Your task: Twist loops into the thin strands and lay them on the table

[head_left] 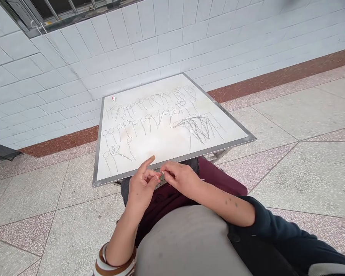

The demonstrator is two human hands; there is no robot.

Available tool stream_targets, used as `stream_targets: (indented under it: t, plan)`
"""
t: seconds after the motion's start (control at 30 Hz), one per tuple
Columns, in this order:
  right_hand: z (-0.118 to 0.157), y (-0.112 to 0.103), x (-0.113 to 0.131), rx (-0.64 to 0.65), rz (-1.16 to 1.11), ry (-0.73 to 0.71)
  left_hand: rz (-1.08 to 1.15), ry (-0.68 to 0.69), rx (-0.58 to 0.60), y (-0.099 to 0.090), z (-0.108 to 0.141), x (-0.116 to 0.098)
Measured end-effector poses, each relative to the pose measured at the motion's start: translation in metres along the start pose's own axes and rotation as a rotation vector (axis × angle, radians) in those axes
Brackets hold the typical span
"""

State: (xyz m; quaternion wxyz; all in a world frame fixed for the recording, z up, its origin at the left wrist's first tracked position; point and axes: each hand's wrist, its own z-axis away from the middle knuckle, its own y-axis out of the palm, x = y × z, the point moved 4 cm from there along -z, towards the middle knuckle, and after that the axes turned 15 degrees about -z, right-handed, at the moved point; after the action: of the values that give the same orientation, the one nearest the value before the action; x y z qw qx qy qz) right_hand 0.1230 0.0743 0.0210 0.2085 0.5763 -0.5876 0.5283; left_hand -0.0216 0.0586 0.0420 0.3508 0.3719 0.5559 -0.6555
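Note:
My left hand [143,186] is at the near edge of the white table, its thumb pinched against a finger and its index finger stretched up. Fingertip to fingertip with it, my right hand [181,177] is closed in a pinch too. A tiny reddish thing [159,175] shows between the fingertips; its kind is too small to make out. Beyond my hands, thin dark cords with looped ends [143,120] lie in rows on the tabletop. To the right is a loose bunch of straight, crossing dark cords [199,124].
The white table [152,147] has a grey metal rim and stands near a white tiled wall [115,50]. On its far left corner lies a small white and red object [114,99]. My lap is under the near edge. Speckled stone floor [83,218] surrounds me.

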Motion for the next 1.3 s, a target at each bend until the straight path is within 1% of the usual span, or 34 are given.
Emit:
stream_targets:
  t: [0.1,0.13,0.2,0.27,0.37,0.5,0.7,0.87,0.97,1.13,1.3]
  plan:
    - [0.001,0.002,-0.001,-0.107,0.063,0.022,-0.006,-0.008,-0.053,0.005,-0.001,-0.003]
    - [0.001,0.002,0.0,-0.126,0.067,0.029,0.0,-0.01,-0.069,0.006,-0.002,-0.003]
    - [0.001,0.002,-0.001,-0.12,0.014,0.064,0.025,-0.009,-0.068,0.006,-0.004,-0.003]
    - [0.0,0.002,-0.003,-0.066,-0.144,0.156,0.051,-0.007,-0.051,0.005,-0.006,-0.002]
    - [0.001,0.002,-0.009,0.014,-0.478,0.312,0.066,-0.018,-0.049,0.0,-0.008,0.0]
    - [0.001,0.004,-0.013,0.055,-0.817,0.394,0.097,-0.03,-0.076,-0.002,-0.007,0.0]
    - [0.003,0.012,-0.017,0.095,-1.153,0.537,0.174,0.001,-0.098,0.0,-0.004,-0.001]
    - [0.004,0.014,-0.016,0.117,-1.278,0.654,0.216,-0.003,-0.139,0.001,0.0,-0.001]
    - [0.005,0.016,-0.015,0.124,-1.308,0.694,0.204,0.0,-0.153,0.002,0.001,-0.001]
    - [0.006,0.018,-0.016,0.064,-1.277,0.679,0.158,-0.007,-0.203,0.003,0.003,-0.006]
    - [0.005,0.013,-0.012,0.026,-1.349,0.632,0.222,-0.008,-0.212,0.005,0.005,-0.017]
